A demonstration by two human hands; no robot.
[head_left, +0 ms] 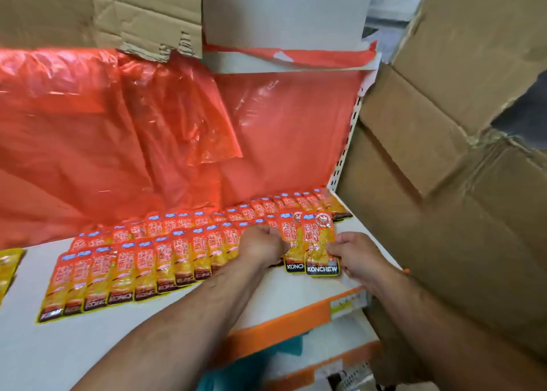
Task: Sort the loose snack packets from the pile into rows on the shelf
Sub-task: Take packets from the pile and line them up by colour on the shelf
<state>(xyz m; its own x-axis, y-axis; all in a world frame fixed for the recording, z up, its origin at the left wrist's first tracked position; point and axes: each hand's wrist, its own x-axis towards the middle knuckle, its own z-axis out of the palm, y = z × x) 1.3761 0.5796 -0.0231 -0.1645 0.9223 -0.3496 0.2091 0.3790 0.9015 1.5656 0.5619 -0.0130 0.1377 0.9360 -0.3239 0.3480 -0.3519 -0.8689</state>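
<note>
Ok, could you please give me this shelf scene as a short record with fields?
surface: white shelf
stock: KONCHEW snack packets, overlapping in rows, labels up
right hand: fingers pinch the right edge of the held packet at the rows' right end
left hand: curled on the packets just left of it; grip unclear
backdrop: red plastic sheet
right side: cardboard boxes
</note>
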